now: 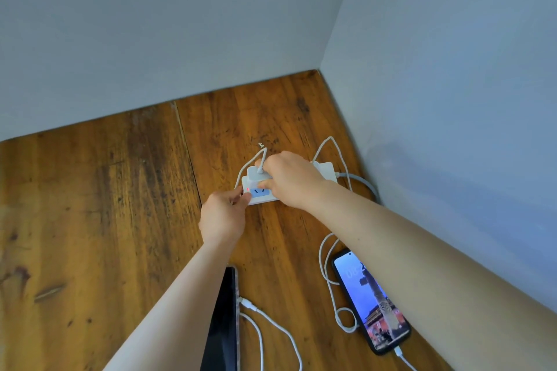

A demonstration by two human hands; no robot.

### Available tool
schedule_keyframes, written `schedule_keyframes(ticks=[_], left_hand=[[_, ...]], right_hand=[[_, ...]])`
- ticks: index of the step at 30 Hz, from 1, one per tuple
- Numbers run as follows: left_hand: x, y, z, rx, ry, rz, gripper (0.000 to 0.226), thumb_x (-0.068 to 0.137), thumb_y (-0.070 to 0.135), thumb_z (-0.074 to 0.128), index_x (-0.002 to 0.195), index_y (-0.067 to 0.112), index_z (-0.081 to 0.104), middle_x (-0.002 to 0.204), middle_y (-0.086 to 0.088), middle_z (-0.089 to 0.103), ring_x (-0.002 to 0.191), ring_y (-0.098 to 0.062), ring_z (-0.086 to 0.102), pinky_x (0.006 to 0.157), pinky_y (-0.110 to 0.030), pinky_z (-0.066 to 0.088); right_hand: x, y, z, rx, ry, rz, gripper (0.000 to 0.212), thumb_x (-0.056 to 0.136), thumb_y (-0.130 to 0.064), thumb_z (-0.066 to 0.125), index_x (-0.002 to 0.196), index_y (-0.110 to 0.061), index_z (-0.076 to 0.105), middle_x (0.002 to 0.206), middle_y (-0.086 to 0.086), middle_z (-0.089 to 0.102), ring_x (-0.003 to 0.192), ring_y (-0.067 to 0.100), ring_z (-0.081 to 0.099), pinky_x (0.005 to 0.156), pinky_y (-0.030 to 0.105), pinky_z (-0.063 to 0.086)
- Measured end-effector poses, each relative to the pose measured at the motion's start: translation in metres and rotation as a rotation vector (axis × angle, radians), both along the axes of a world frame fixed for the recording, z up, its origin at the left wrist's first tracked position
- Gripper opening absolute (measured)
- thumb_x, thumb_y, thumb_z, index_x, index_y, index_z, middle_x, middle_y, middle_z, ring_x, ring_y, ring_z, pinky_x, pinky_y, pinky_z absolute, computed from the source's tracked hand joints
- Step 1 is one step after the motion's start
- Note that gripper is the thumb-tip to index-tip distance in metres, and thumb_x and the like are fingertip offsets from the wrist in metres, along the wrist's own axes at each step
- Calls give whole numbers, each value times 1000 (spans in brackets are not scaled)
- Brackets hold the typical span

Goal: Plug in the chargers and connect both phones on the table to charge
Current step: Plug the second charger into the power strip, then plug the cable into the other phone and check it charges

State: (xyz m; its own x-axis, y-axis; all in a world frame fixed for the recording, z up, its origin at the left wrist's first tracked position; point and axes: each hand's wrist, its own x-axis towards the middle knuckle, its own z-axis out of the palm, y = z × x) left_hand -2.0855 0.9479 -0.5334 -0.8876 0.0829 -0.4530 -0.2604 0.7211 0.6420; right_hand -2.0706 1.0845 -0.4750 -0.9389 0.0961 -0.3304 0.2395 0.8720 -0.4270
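Note:
A white power strip point(327, 171) lies on the wooden table point(105, 220) near the wall corner, with a small red light at its near end. My left hand point(223, 217) pinches the strip's near end. My right hand point(291, 179) grips a white charger block point(254, 175) that sits on the strip, a white cable rising from it. A lit phone point(372, 301) lies at the right with a white cable point(328, 280) in its bottom end. A dark phone point(224, 325) lies below my left forearm, with a white cable point(271, 325) at its side.
Grey walls point(452, 99) close the table at the back and right, meeting in a corner just behind the strip. The strip's own thick cord point(363, 182) runs off to the right along the wall. Bare wood spreads to the left.

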Motion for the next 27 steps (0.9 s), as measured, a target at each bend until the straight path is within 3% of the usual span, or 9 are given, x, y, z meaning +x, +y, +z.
schedule_keyframes(ticks=[3, 10, 13, 14, 16, 18, 21, 25, 27], left_hand=[[-1, 0, 1, 6, -31, 7, 29, 92, 31, 58, 116, 19, 69, 65, 3, 59, 48, -11, 41, 43, -23, 30], [-3, -1, 4, 23, -69, -10, 26, 93, 30, 58, 113, 19, 70, 68, 2, 61, 53, -14, 45, 48, -24, 36], [2, -2, 10, -48, -59, -110, 21, 94, 32, 53, 80, 32, 70, 74, -5, 65, 63, -26, 57, 56, -32, 46], [5, -4, 13, -87, -44, -154, 23, 94, 32, 52, 78, 32, 69, 83, -8, 67, 73, -31, 61, 63, -36, 51], [13, -10, 15, -120, 13, -203, 22, 94, 33, 52, 100, 26, 72, 103, -9, 65, 93, -32, 60, 77, -38, 53], [26, -21, 16, -119, 87, -172, 28, 93, 33, 54, 114, 22, 68, 117, -6, 59, 108, -27, 54, 82, -31, 44], [55, -46, 18, -101, 152, -68, 31, 92, 30, 55, 120, 21, 64, 124, -6, 54, 118, -25, 49, 85, -31, 38], [104, -82, 12, -123, 147, 74, 32, 91, 27, 56, 121, 20, 60, 125, -9, 52, 120, -27, 43, 92, -39, 41], [125, -95, 9, -162, 118, 141, 37, 90, 28, 57, 126, 20, 54, 128, -10, 49, 122, -28, 39, 94, -43, 41]], right_hand=[[2, -8, -3, 57, -3, 29, 31, 84, -11, 67, 112, -3, 59, 105, 15, 63, 93, 28, 61, 72, 32, 45], [7, -13, -11, 145, 54, 0, 36, 82, -15, 70, 115, -6, 58, 104, 14, 66, 91, 26, 64, 69, 29, 44], [13, -18, -17, 135, 83, -39, 42, 85, -15, 68, 123, -7, 55, 111, 13, 65, 98, 26, 62, 75, 33, 51], [16, -20, -17, 118, 93, -65, 44, 85, -14, 68, 126, -7, 53, 116, 12, 64, 102, 26, 60, 78, 34, 52], [23, -25, -16, 63, 127, -148, 55, 85, -13, 68, 134, -8, 44, 127, 11, 57, 112, 26, 54, 85, 37, 51], [37, -32, -12, 9, 209, -268, 60, 85, -14, 67, 138, -10, 38, 132, 9, 50, 118, 25, 50, 86, 36, 50], [72, -45, -11, -34, 260, -361, 45, 88, -16, 61, 129, -12, 44, 131, 8, 47, 118, 23, 49, 82, 31, 52], [127, -74, -29, -157, -4, -238, 31, 93, -23, 54, 123, -16, 50, 128, 1, 47, 109, 18, 52, 80, 25, 47], [148, -91, -40, -185, -139, -165, 29, 94, -26, 53, 121, -15, 52, 125, 2, 48, 104, 19, 52, 78, 29, 47]])
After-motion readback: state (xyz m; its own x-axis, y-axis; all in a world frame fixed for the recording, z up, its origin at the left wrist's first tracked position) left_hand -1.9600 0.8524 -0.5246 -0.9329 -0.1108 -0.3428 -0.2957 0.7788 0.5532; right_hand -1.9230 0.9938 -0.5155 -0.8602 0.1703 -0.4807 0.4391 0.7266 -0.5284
